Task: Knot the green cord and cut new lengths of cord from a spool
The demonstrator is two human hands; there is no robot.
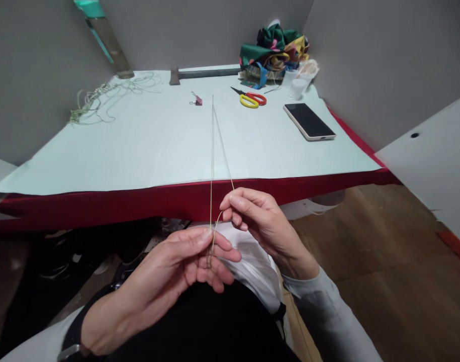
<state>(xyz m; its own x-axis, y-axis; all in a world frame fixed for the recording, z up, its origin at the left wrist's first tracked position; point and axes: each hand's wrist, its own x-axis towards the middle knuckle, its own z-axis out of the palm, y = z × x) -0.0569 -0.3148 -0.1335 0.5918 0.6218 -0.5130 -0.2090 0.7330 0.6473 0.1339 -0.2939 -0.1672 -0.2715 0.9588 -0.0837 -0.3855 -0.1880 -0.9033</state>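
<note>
A thin pale yellow-green cord [211, 201] stretches from my hands up over the table in a narrow V. Its far end meets at a fine, dark, needle-like tip [212, 101]; what holds it there is too small to tell. My left hand [192, 256], palm up, pinches one strand between thumb and index finger, its other fingers loosely curled. The other strand is pinched in my right hand [258, 216], just above and to the right. Between the hands the cord hangs in a slack loop down to the left fingers.
On the white-covered table [158, 156] lie a pink binder clip [198, 101], scissors [252, 99], a phone [308, 121] and a hammer-like tool [207, 74]. Tangled green cords [97, 98] lie back left. Colourful fabric [271, 53] and white cups [297, 89] stand back right. Partitions enclose the table.
</note>
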